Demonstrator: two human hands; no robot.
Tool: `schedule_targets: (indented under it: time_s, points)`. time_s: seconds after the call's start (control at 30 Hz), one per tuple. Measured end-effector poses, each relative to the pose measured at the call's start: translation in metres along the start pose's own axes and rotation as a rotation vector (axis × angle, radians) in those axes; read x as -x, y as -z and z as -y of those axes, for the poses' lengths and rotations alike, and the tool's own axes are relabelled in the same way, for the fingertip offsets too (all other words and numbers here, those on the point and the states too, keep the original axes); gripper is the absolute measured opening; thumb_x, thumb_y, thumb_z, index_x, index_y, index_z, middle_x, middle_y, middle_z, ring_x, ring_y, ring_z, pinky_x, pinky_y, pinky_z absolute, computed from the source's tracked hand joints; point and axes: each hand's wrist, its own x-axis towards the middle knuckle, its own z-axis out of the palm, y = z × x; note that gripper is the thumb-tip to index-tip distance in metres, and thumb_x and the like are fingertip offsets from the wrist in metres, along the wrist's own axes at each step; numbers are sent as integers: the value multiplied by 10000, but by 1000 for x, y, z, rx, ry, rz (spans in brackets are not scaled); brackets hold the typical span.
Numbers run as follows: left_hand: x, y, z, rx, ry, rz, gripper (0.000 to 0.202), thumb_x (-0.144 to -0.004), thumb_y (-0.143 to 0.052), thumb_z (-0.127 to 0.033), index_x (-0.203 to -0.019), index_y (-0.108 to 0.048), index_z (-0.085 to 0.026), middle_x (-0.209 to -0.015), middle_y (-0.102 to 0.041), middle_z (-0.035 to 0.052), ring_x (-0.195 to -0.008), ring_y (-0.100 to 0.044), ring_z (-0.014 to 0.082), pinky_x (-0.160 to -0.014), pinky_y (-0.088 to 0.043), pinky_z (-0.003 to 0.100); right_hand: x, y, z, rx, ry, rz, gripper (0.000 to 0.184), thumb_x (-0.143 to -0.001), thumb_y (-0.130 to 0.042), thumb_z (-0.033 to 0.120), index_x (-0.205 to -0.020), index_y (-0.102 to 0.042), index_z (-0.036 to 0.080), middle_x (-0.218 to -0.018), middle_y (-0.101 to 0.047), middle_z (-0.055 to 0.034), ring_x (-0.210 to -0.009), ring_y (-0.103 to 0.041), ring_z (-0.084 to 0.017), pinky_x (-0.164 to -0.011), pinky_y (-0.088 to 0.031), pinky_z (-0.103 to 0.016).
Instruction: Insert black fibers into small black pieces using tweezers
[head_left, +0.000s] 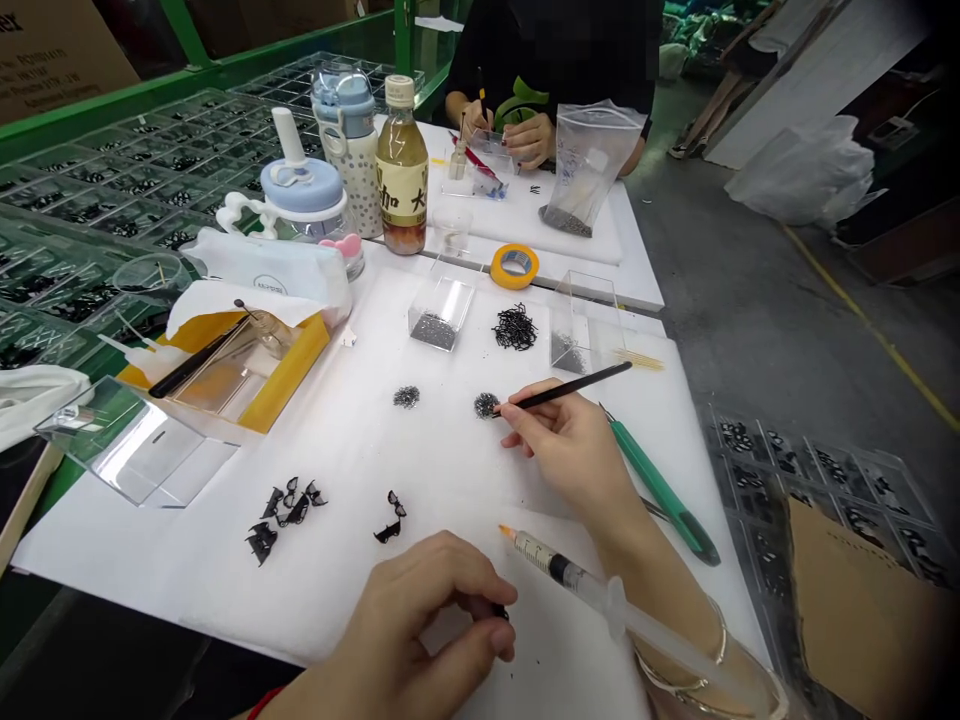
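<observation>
White foam sheet (225, 520), filling the lower middle of the frame, with your hands on it. Upper left: green-framed clear trays (127, 190) holding small black parts. Top centre: a co-worker's hands (529, 140) at a small clear box, beside a zip bag (589, 165) with dark granules in its base.

Along the sheet's far edge: a bottle with a yellow label (401, 170), a roll of yellow tape (514, 266) and two clear boxes (441, 315) with dark granules inside. Left of centre: a yellow tray (289, 375).

Your right hand (570, 445), centre right: grip closed on a slim black stylus (570, 390), its tip touching a dark granule pile (486, 405). A matching pile (406, 397) lies to the left, well apart.

Your left hand (427, 625), bottom centre: grip pinched on a small dark piece (501, 611), mostly hidden by the fingers.

Between your hands: a syringe with an orange tip (541, 552), lying across your right forearm's path. Right of the stylus: a green-handled craft knife (660, 490). Left of your left hand: loose black parts (285, 510).
</observation>
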Motion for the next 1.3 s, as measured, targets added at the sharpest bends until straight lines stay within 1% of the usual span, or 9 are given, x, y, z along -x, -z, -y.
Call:
schedule_targets:
  time_s: [0.2,0.37,0.67,1.0,1.3]
  points:
    - [2,1,4,43,31,29,210,-774,-567,-22,-910,-596,-180,-747,-645,36,-586,-653,120,-571,-533,215,-2,0,-3,-5,-5,1,132,-781,-650,283,-818,-588,173,-693,-629,15,-504,-619,-96,-467,-459,-190]
    - [3,2,4,-6,-20,38,249,-738,-572,15,-896,-607,-175,-731,-656,44,-621,-647,126,-602,-526,211,0,1,-1,0,-7,13,130,-781,-651,276,-818,-587,169,-702,-640,3,-513,-621,-104,-472,-460,-198]
    - [1,1,3,-1,-12,28,238,-737,-565,21,-891,-608,-156,-720,-655,49,-620,-647,123,-606,-524,206,1,1,4,12,-11,14,114,-786,-653,255,-817,-591,165,-711,-643,7,-498,-597,-75,-467,-448,-173]
    - [1,2,0,-21,-8,14,220,-746,-572,0,-880,-606,-172,-709,-663,40,-616,-640,121,-604,-517,209,-1,1,1,31,-14,39,105,-781,-648,250,-811,-588,169,-742,-660,-10,-524,-616,-102,-480,-461,-203]
    - [2,3,1,-18,-17,18,232,-754,-573,0,-900,-602,-177,-724,-658,35,-623,-637,115,-609,-516,204,1,1,2,41,1,21,117,-795,-628,272,-831,-579,172,-708,-633,4,-512,-600,-99,-478,-458,-211]
